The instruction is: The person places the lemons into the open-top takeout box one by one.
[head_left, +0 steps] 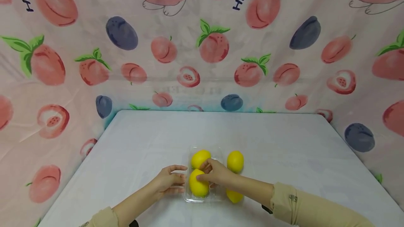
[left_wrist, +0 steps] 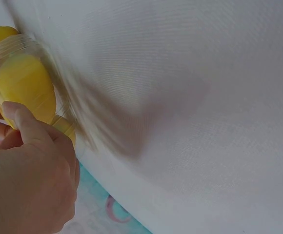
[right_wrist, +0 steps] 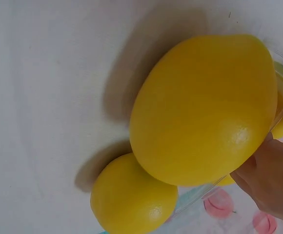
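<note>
A clear plastic tray (head_left: pixel 193 199) holds two yellow lemons in its left half, a far lemon (head_left: pixel 200 158) and a near lemon (head_left: pixel 197 186). My right hand (head_left: pixel 218 172) reaches over the tray from the right and holds the near lemon, its thumb on top and other fingers bent at the lemon's far and right sides. At the tray's left wall is my left hand (head_left: pixel 170 179), fingers spread and nearly straight, tips right at the edge. In the left wrist view, the near lemon (left_wrist: pixel 27 83) shows through the tray's clear wall (left_wrist: pixel 17 44).
Two more lemons lie on the white table just right of the tray: a far one (head_left: pixel 235 161) and a near one (head_left: pixel 234 196), partly hidden under my right forearm. Both loom large in the right wrist view. A fruit-printed cloth (head_left: pixel 202 66) hangs behind the table (head_left: pixel 284 139).
</note>
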The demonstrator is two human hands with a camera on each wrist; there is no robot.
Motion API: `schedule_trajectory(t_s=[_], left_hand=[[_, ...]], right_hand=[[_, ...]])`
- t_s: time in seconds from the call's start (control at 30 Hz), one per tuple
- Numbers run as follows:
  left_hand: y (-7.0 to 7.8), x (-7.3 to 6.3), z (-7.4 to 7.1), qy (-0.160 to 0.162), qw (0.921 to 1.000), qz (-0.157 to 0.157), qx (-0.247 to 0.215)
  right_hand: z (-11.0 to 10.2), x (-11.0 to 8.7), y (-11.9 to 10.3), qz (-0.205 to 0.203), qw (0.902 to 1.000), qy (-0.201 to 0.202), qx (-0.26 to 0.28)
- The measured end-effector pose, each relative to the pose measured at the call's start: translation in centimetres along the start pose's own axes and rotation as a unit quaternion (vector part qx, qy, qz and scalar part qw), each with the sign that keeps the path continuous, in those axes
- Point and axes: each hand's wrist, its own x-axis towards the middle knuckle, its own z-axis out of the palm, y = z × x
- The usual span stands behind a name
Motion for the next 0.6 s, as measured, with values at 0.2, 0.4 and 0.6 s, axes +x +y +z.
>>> schedule_trajectory(t_s=[0.2,0.4,0.6], left_hand=[[0.1,-0.1,0.0,-0.001,1.0000,-0.002,0.003],[0.0,-0.1,0.0,0.007,1.0000,0.000,0.004],[0.1,0.0,0.0,0.009,1.0000,-0.002,0.002]], right_hand=[[-0.2,-0.2,0.0,-0.005,0.9999,-0.001,0.011],[-0.6,-0.4,-0.1,-0.007,0.9995,0.002,0.031],[-1.2,-0.5,-0.1,-0.011,0.9990,0.000,0.043]])
